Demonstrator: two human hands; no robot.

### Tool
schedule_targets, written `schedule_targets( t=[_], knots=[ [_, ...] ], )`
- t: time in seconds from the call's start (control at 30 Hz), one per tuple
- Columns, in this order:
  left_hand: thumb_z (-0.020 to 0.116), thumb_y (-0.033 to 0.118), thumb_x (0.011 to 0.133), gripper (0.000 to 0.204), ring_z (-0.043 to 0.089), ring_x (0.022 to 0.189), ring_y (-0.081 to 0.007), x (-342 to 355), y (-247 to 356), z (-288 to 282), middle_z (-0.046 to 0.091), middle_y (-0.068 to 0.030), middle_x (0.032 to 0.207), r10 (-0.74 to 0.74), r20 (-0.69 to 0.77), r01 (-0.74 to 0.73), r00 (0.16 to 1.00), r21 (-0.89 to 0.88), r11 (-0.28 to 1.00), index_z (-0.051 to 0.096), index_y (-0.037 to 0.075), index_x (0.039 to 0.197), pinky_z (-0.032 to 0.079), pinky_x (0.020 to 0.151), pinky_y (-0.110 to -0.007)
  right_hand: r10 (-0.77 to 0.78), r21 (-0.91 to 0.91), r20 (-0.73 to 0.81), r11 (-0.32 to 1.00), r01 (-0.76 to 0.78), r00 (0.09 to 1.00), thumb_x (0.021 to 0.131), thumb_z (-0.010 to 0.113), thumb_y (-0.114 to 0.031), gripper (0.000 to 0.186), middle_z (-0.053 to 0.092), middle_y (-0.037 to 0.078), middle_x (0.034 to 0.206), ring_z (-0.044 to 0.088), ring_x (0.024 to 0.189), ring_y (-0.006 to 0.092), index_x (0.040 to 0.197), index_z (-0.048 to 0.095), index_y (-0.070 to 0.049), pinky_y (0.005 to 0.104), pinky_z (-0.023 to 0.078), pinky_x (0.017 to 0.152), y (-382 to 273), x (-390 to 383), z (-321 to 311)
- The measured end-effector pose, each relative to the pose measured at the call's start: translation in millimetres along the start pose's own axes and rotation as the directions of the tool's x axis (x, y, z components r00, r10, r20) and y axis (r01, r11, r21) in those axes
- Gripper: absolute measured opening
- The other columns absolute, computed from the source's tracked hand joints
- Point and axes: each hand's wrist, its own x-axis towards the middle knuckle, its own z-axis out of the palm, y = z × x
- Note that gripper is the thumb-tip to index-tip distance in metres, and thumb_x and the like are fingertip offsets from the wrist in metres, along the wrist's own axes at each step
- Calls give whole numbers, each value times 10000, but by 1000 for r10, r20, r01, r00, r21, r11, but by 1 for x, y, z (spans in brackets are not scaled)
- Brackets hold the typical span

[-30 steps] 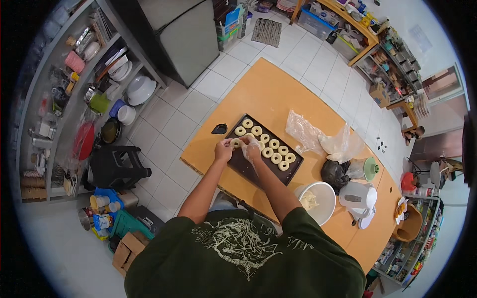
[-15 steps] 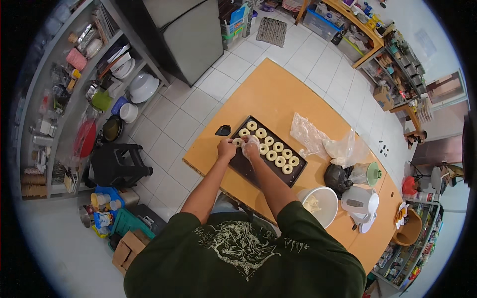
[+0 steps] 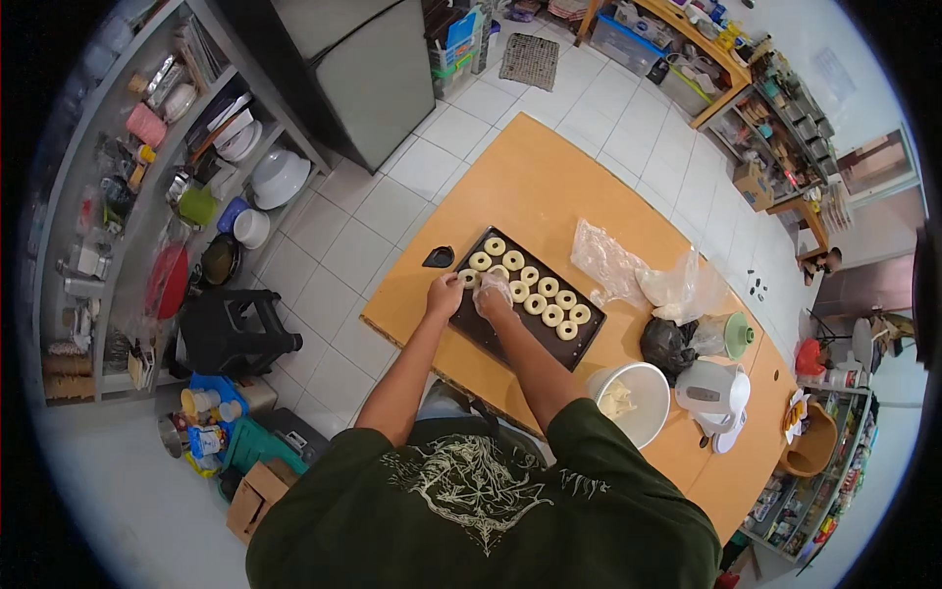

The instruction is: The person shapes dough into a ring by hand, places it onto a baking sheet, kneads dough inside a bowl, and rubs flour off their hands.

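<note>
A dark baking tray lies at an angle on the table, with rows of pale ring-shaped dough pieces on it. My left hand is bare and has its fingers closed at the tray's left rim, close beside a dough ring. Over the tray's left part is my right hand, covered by a clear plastic glove. Its fingertips are next to that same ring; the back of the hand and the crumpled plastic hide how they are bent.
Right of the tray stand a white bowl with pale dough in it, a white kettle, a black plastic bag and a green-lidded container. Clear plastic bags lie behind it. A black stool stands left of the table.
My right hand has shifted slightly left and down over the tray. My left hand's fingers have drawn back a little toward the tray's rim. The dough ring between them shows more.
</note>
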Motion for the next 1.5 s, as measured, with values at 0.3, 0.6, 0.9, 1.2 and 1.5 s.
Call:
schedule_targets(
  t=[0.3,0.6,0.9,1.2,1.5],
  knots=[
    [569,231,905,300,613,939,-162,-32,28,-15,630,-78,1120,-275,215,343,937,-416,842,584,75,1161,489,767,-334,23,295,-1,955,-22,1000,829,636,-201,347,644,177,972,604,946,325,1152,629,-73,398,492,827,10,-15,-12],
    [375,430,980,498,535,1168,-221,-72,29,-42,536,-118,1321,-88,455,412,886,-686,600,434,94,1343,425,936,-385,183,724,461,488,-487,868,897,614,-258,365,626,42,1026,598,901,149,1205,580,-64,301,499,750,-7,-47,-62],
    [348,415,991,480,546,1162,-227,-106,59,-29,548,-125,1304,-17,449,390,893,-756,525,424,87,1333,426,931,-383,181,882,441,91,-462,879,945,559,-268,303,617,7,1008,596,879,109,1190,572,-90,277,484,753,0,-93,-108],
    [409,364,983,430,572,1124,-219,-139,92,7,593,-122,1223,16,493,385,870,-700,602,454,62,1285,445,887,-349,281,943,332,-61,-328,900,959,528,-280,280,616,7,950,586,839,103,1144,601,-83,254,465,718,18,-146,-164],
    [464,327,971,366,602,1066,-227,-180,110,69,633,-124,1143,122,641,370,757,-575,730,504,60,1219,476,842,-354,407,972,236,-85,-221,882,952,539,-265,288,633,17,967,597,868,119,1169,585,-82,280,486,743,65,-203,-203]
  ],
)
